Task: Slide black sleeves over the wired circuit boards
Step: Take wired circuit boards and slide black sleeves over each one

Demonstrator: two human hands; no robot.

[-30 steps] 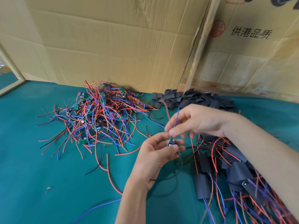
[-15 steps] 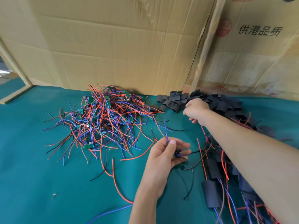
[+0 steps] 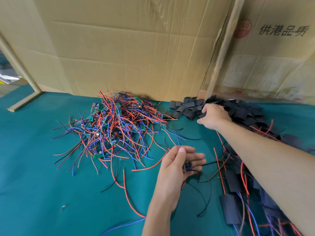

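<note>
Circuit board (image 3: 187, 166) pinched in left hand (image 3: 177, 167) — right hand (image 3: 213, 116) now gripping sleeve pile (image 3: 238, 111).

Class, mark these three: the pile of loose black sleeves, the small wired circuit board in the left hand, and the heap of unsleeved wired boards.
pile of loose black sleeves (image 3: 187, 108), head view, left part.
small wired circuit board (image 3: 187, 166), head view, middle.
heap of unsleeved wired boards (image 3: 117, 126), head view, centre.
</note>
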